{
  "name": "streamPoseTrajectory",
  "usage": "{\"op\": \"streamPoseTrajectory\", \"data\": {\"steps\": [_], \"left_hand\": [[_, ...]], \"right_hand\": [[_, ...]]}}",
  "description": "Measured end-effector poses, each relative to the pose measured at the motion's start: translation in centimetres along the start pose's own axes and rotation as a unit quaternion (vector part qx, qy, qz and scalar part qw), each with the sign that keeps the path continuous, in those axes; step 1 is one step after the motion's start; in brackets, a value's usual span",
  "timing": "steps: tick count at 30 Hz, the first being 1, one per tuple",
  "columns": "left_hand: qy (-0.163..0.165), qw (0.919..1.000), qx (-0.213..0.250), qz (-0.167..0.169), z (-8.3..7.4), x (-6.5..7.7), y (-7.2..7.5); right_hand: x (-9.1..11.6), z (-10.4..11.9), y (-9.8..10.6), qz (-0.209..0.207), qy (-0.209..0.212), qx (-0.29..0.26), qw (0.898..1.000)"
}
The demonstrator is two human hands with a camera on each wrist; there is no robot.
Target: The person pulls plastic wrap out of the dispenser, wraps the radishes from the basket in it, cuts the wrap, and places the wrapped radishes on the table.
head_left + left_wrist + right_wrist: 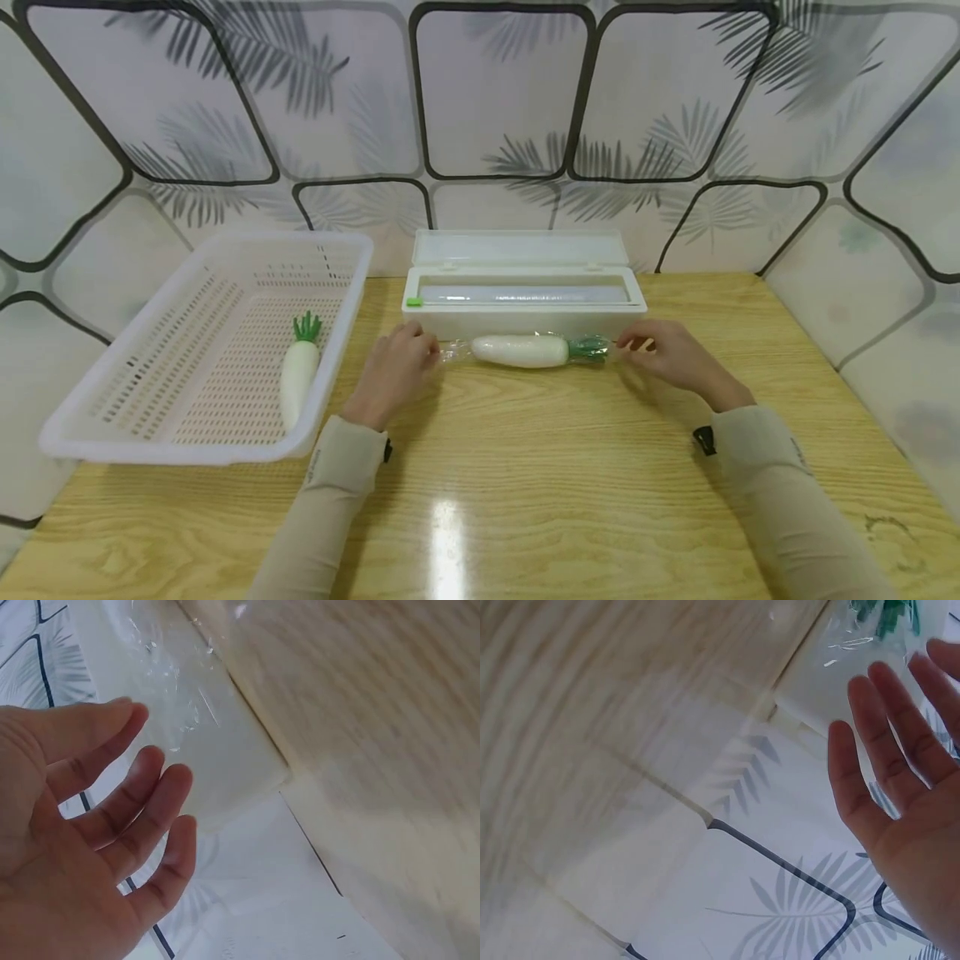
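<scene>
Left hand (pixel 396 367): pinches cling film (pixel 455 353), other fingers loose
Right hand (pixel 671 354): likewise
White radish (pixel 520 351): near desk (pixel 555 475) back edge; best tensioned evenly

1. From here, the transparent plastic film (pixel 454 354) looks crinkled and glossy over the smooth radish (pixel 520 351).
2. The box (pixel 525 322) looks like smooth plastic.
3. The basket (pixel 232 367) is perforated, milky plastic.
4. The tabletop (pixel 555 467) is glossy, grained wood.
5. The sleeves (pixel 330 492) are matt cloth.
</scene>
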State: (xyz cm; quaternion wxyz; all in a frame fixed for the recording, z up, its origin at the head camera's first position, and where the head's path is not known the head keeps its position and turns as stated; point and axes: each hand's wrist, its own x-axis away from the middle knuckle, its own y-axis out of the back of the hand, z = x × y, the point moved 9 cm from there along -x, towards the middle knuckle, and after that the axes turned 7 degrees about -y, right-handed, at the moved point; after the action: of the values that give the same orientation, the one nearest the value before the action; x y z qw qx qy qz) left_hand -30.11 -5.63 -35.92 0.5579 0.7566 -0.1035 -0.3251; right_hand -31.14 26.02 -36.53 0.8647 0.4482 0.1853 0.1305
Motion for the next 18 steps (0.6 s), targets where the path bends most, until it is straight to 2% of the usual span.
{"op": "streamPoseTrajectory", "data": {"steps": [5,8,12,15,18], "left_hand": [[-0.038,0.9964,0.0,-0.076,-0.5,-0.5,1.3],[-0.063,0.994,-0.004,-0.089,-1.1,-1.0,1.5],[-0.08,0.9957,-0.014,-0.045,-1.9,-1.9,0.4],[-0.07,0.9975,-0.01,0.006,-2.0,-2.3,-0.9],[-0.049,0.9977,-0.002,0.046,-1.7,-2.7,-2.1]], "right_hand": [[0.0,0.6,0.7,-0.047,-0.004,0.049,0.998],[-0.1,1.5,0.7,-0.079,0.025,0.092,0.992],[-0.3,3.0,-0.2,-0.096,0.085,0.164,0.978],[-0.4,3.7,-1.1,-0.098,0.122,0.217,0.964],[-0.6,3.8,-1.8,-0.091,0.125,0.246,0.957]]}}
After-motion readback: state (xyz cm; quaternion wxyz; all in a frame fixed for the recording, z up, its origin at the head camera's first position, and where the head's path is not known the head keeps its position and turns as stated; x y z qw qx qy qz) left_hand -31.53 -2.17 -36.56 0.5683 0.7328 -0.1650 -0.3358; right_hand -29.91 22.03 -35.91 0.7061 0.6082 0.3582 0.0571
